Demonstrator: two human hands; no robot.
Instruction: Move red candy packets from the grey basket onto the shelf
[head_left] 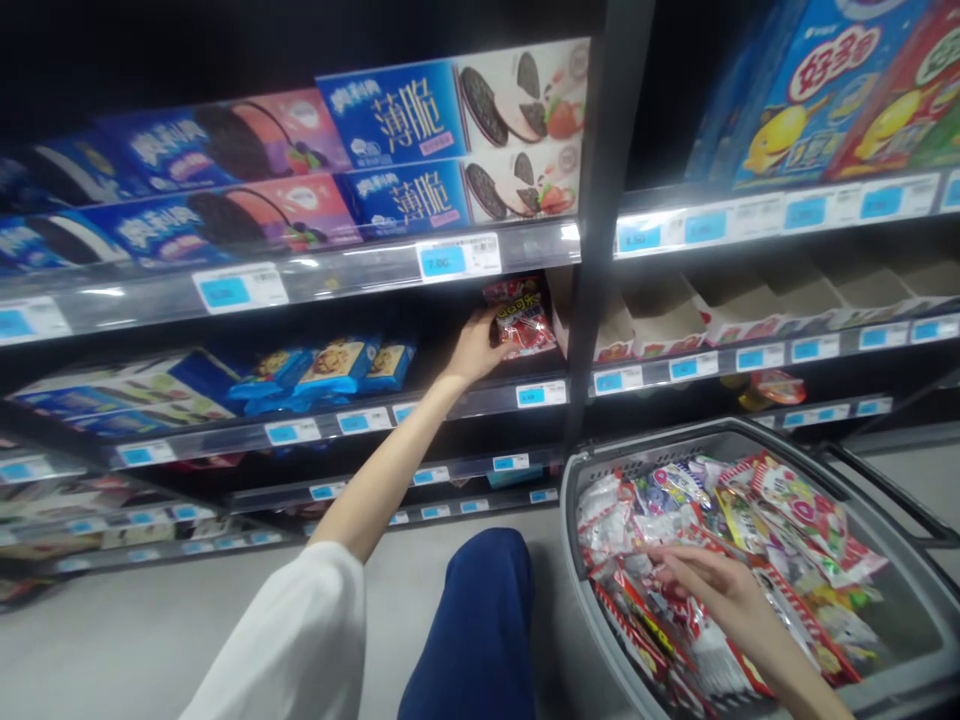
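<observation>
My left hand reaches onto the middle shelf and grips the left side of a red candy bag with yellow lettering, which stands beside the shelf upright. The thumb lies across its front, and the other fingers are partly hidden. Over the grey basket at lower right, my right hand has its fingers closed on a white-and-red candy bag in the pile. Colourful candy bags fill much of the basket, among them a red-and-green bag on top.
Blue biscuit boxes stack on the shelf above. Blue cookie packs lie left of my left hand. Open display cartons line the right shelf. A dark post divides the bays. The basket handle sticks out rightward.
</observation>
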